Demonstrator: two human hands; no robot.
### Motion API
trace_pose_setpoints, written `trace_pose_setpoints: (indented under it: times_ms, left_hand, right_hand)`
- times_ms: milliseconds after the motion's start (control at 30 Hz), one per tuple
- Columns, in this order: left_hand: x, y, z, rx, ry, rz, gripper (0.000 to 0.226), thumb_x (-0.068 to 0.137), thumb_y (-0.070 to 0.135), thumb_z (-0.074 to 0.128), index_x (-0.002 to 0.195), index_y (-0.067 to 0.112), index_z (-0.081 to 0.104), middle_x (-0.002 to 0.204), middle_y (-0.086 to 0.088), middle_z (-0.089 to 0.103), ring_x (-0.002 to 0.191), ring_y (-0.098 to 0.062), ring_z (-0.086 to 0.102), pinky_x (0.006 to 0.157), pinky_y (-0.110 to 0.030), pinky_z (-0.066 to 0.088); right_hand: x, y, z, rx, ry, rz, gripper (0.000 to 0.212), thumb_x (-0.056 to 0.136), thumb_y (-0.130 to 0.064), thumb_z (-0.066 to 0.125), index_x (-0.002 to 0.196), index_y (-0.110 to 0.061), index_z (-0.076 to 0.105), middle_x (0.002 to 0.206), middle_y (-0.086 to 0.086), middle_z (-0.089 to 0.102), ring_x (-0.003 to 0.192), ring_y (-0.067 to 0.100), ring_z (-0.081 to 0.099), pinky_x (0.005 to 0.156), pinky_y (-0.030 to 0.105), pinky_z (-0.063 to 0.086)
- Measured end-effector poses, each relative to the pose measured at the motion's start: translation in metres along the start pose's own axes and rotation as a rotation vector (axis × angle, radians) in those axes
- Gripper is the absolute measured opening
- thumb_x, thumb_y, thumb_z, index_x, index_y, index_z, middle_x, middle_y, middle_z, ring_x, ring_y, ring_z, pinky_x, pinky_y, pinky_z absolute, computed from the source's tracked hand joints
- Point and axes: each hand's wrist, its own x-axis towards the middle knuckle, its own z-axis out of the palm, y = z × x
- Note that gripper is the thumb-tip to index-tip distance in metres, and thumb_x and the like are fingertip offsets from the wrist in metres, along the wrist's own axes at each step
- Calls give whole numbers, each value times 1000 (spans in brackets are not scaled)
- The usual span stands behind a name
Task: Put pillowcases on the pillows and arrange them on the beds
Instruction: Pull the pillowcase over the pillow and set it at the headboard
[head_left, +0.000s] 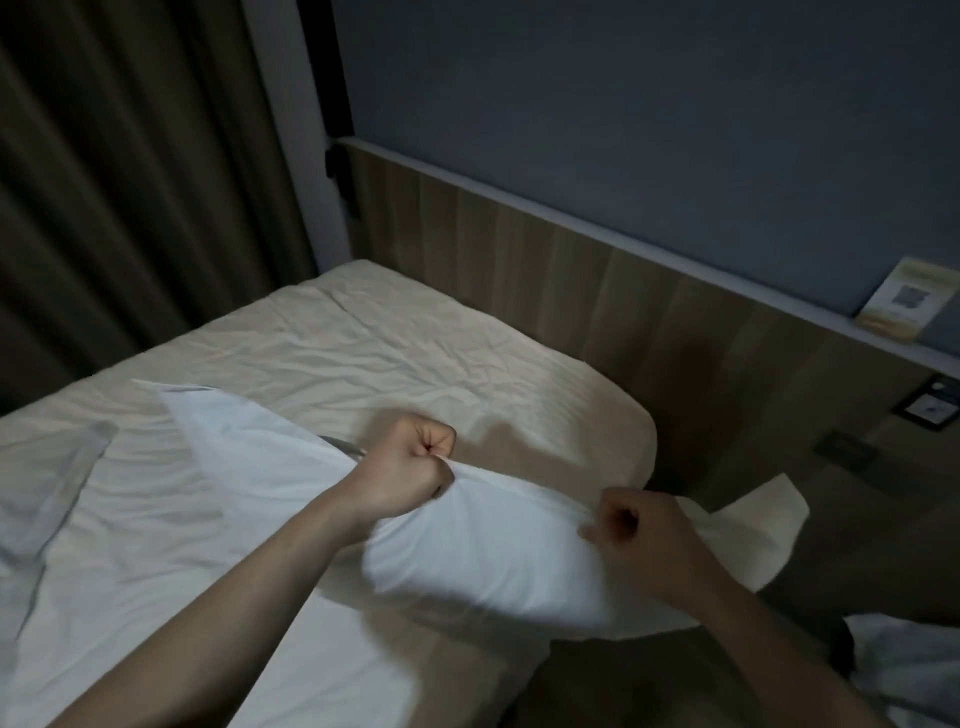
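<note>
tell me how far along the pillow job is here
Done: one pillow looks mostly inside its white pillowcase. In hand: the left hand and right hand are both fisted on the case's upper edge, above the bed. Left: finishing that edge and placing the pillow by the headboard, where none lies yet. Other pillows are not visible.

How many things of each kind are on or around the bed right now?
Pillow in white pillowcase, gripped by left hand and right hand: 1
Loose white linen on bed: 1
Bed: 1
Card on headboard ledge: 1
Wall switch panel: 1
Total: 5
</note>
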Motion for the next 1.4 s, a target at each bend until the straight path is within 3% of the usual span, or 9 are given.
trace_pose_setpoints:
  times_ms: [167,300,400,467,633,800,1000,1133,1400]
  left_hand:
    - [75,15,9,36,-139,39,51,57,-20,50,51,23,25,52,5,21,50,-10,19,49,-24,15]
    - [145,18,14,9,-165,25,44,49,-12,54,51,22,25,53,1,21,49,-11,18,49,-23,17]
    - [198,17,17,77,-177,-7,43,49,-9,57,48,22,28,50,2,25,47,-11,22,50,-26,16]
    - [232,13,17,133,-208,-75,42,50,-8,59,45,22,30,47,5,29,46,-10,26,50,-24,20]
    - [308,-14,36,97,-188,-341,22,27,5,61,43,12,48,51,-10,50,68,-28,49,70,-40,35]
    - [359,-7,72,155,-217,-377,17,52,5,51,44,3,66,61,-9,69,71,-15,64,91,-36,47]
    - [404,-16,108,200,-266,-328,31,72,1,42,61,-14,67,57,-12,69,56,-11,62,69,-32,46]
    - [418,-4,119,270,-257,-320,26,53,11,43,54,-1,66,61,-10,69,61,-15,62,67,-29,47]
    - [446,-7,100,411,-166,-306,31,73,2,54,44,14,53,51,-5,58,52,-12,51,55,-26,40]
  right_hand:
    - [61,29,-38,-23,25,85,24,85,-44,78,103,-38,63,108,-18,64,96,5,62,85,27,53]
    - [107,79,-50,-161,-59,290,61,94,-63,53,135,-20,64,131,-4,68,120,18,63,102,33,48]
    - [144,104,-61,-72,7,229,54,94,-69,44,82,-25,71,78,-7,73,78,8,68,72,32,47]
    - [170,118,-64,-5,34,180,57,97,-61,47,58,-20,45,52,-3,49,51,7,49,58,33,34]
    - [238,174,-83,67,-49,127,52,102,-46,55,60,-24,34,52,-10,35,51,1,39,56,30,29]
    - [295,225,-120,48,-161,168,48,99,-53,56,62,-23,48,54,-9,42,50,0,40,55,31,29]
    - [339,270,-156,-108,-208,171,53,93,-62,57,64,-19,53,59,-2,49,56,11,48,60,33,36]
    - [358,283,-157,-134,-175,170,58,92,-66,57,59,-19,51,57,0,50,57,15,54,62,37,41]
    - [378,281,-154,-64,-97,142,63,91,-67,57,63,-10,57,54,4,51,52,13,52,58,30,39]
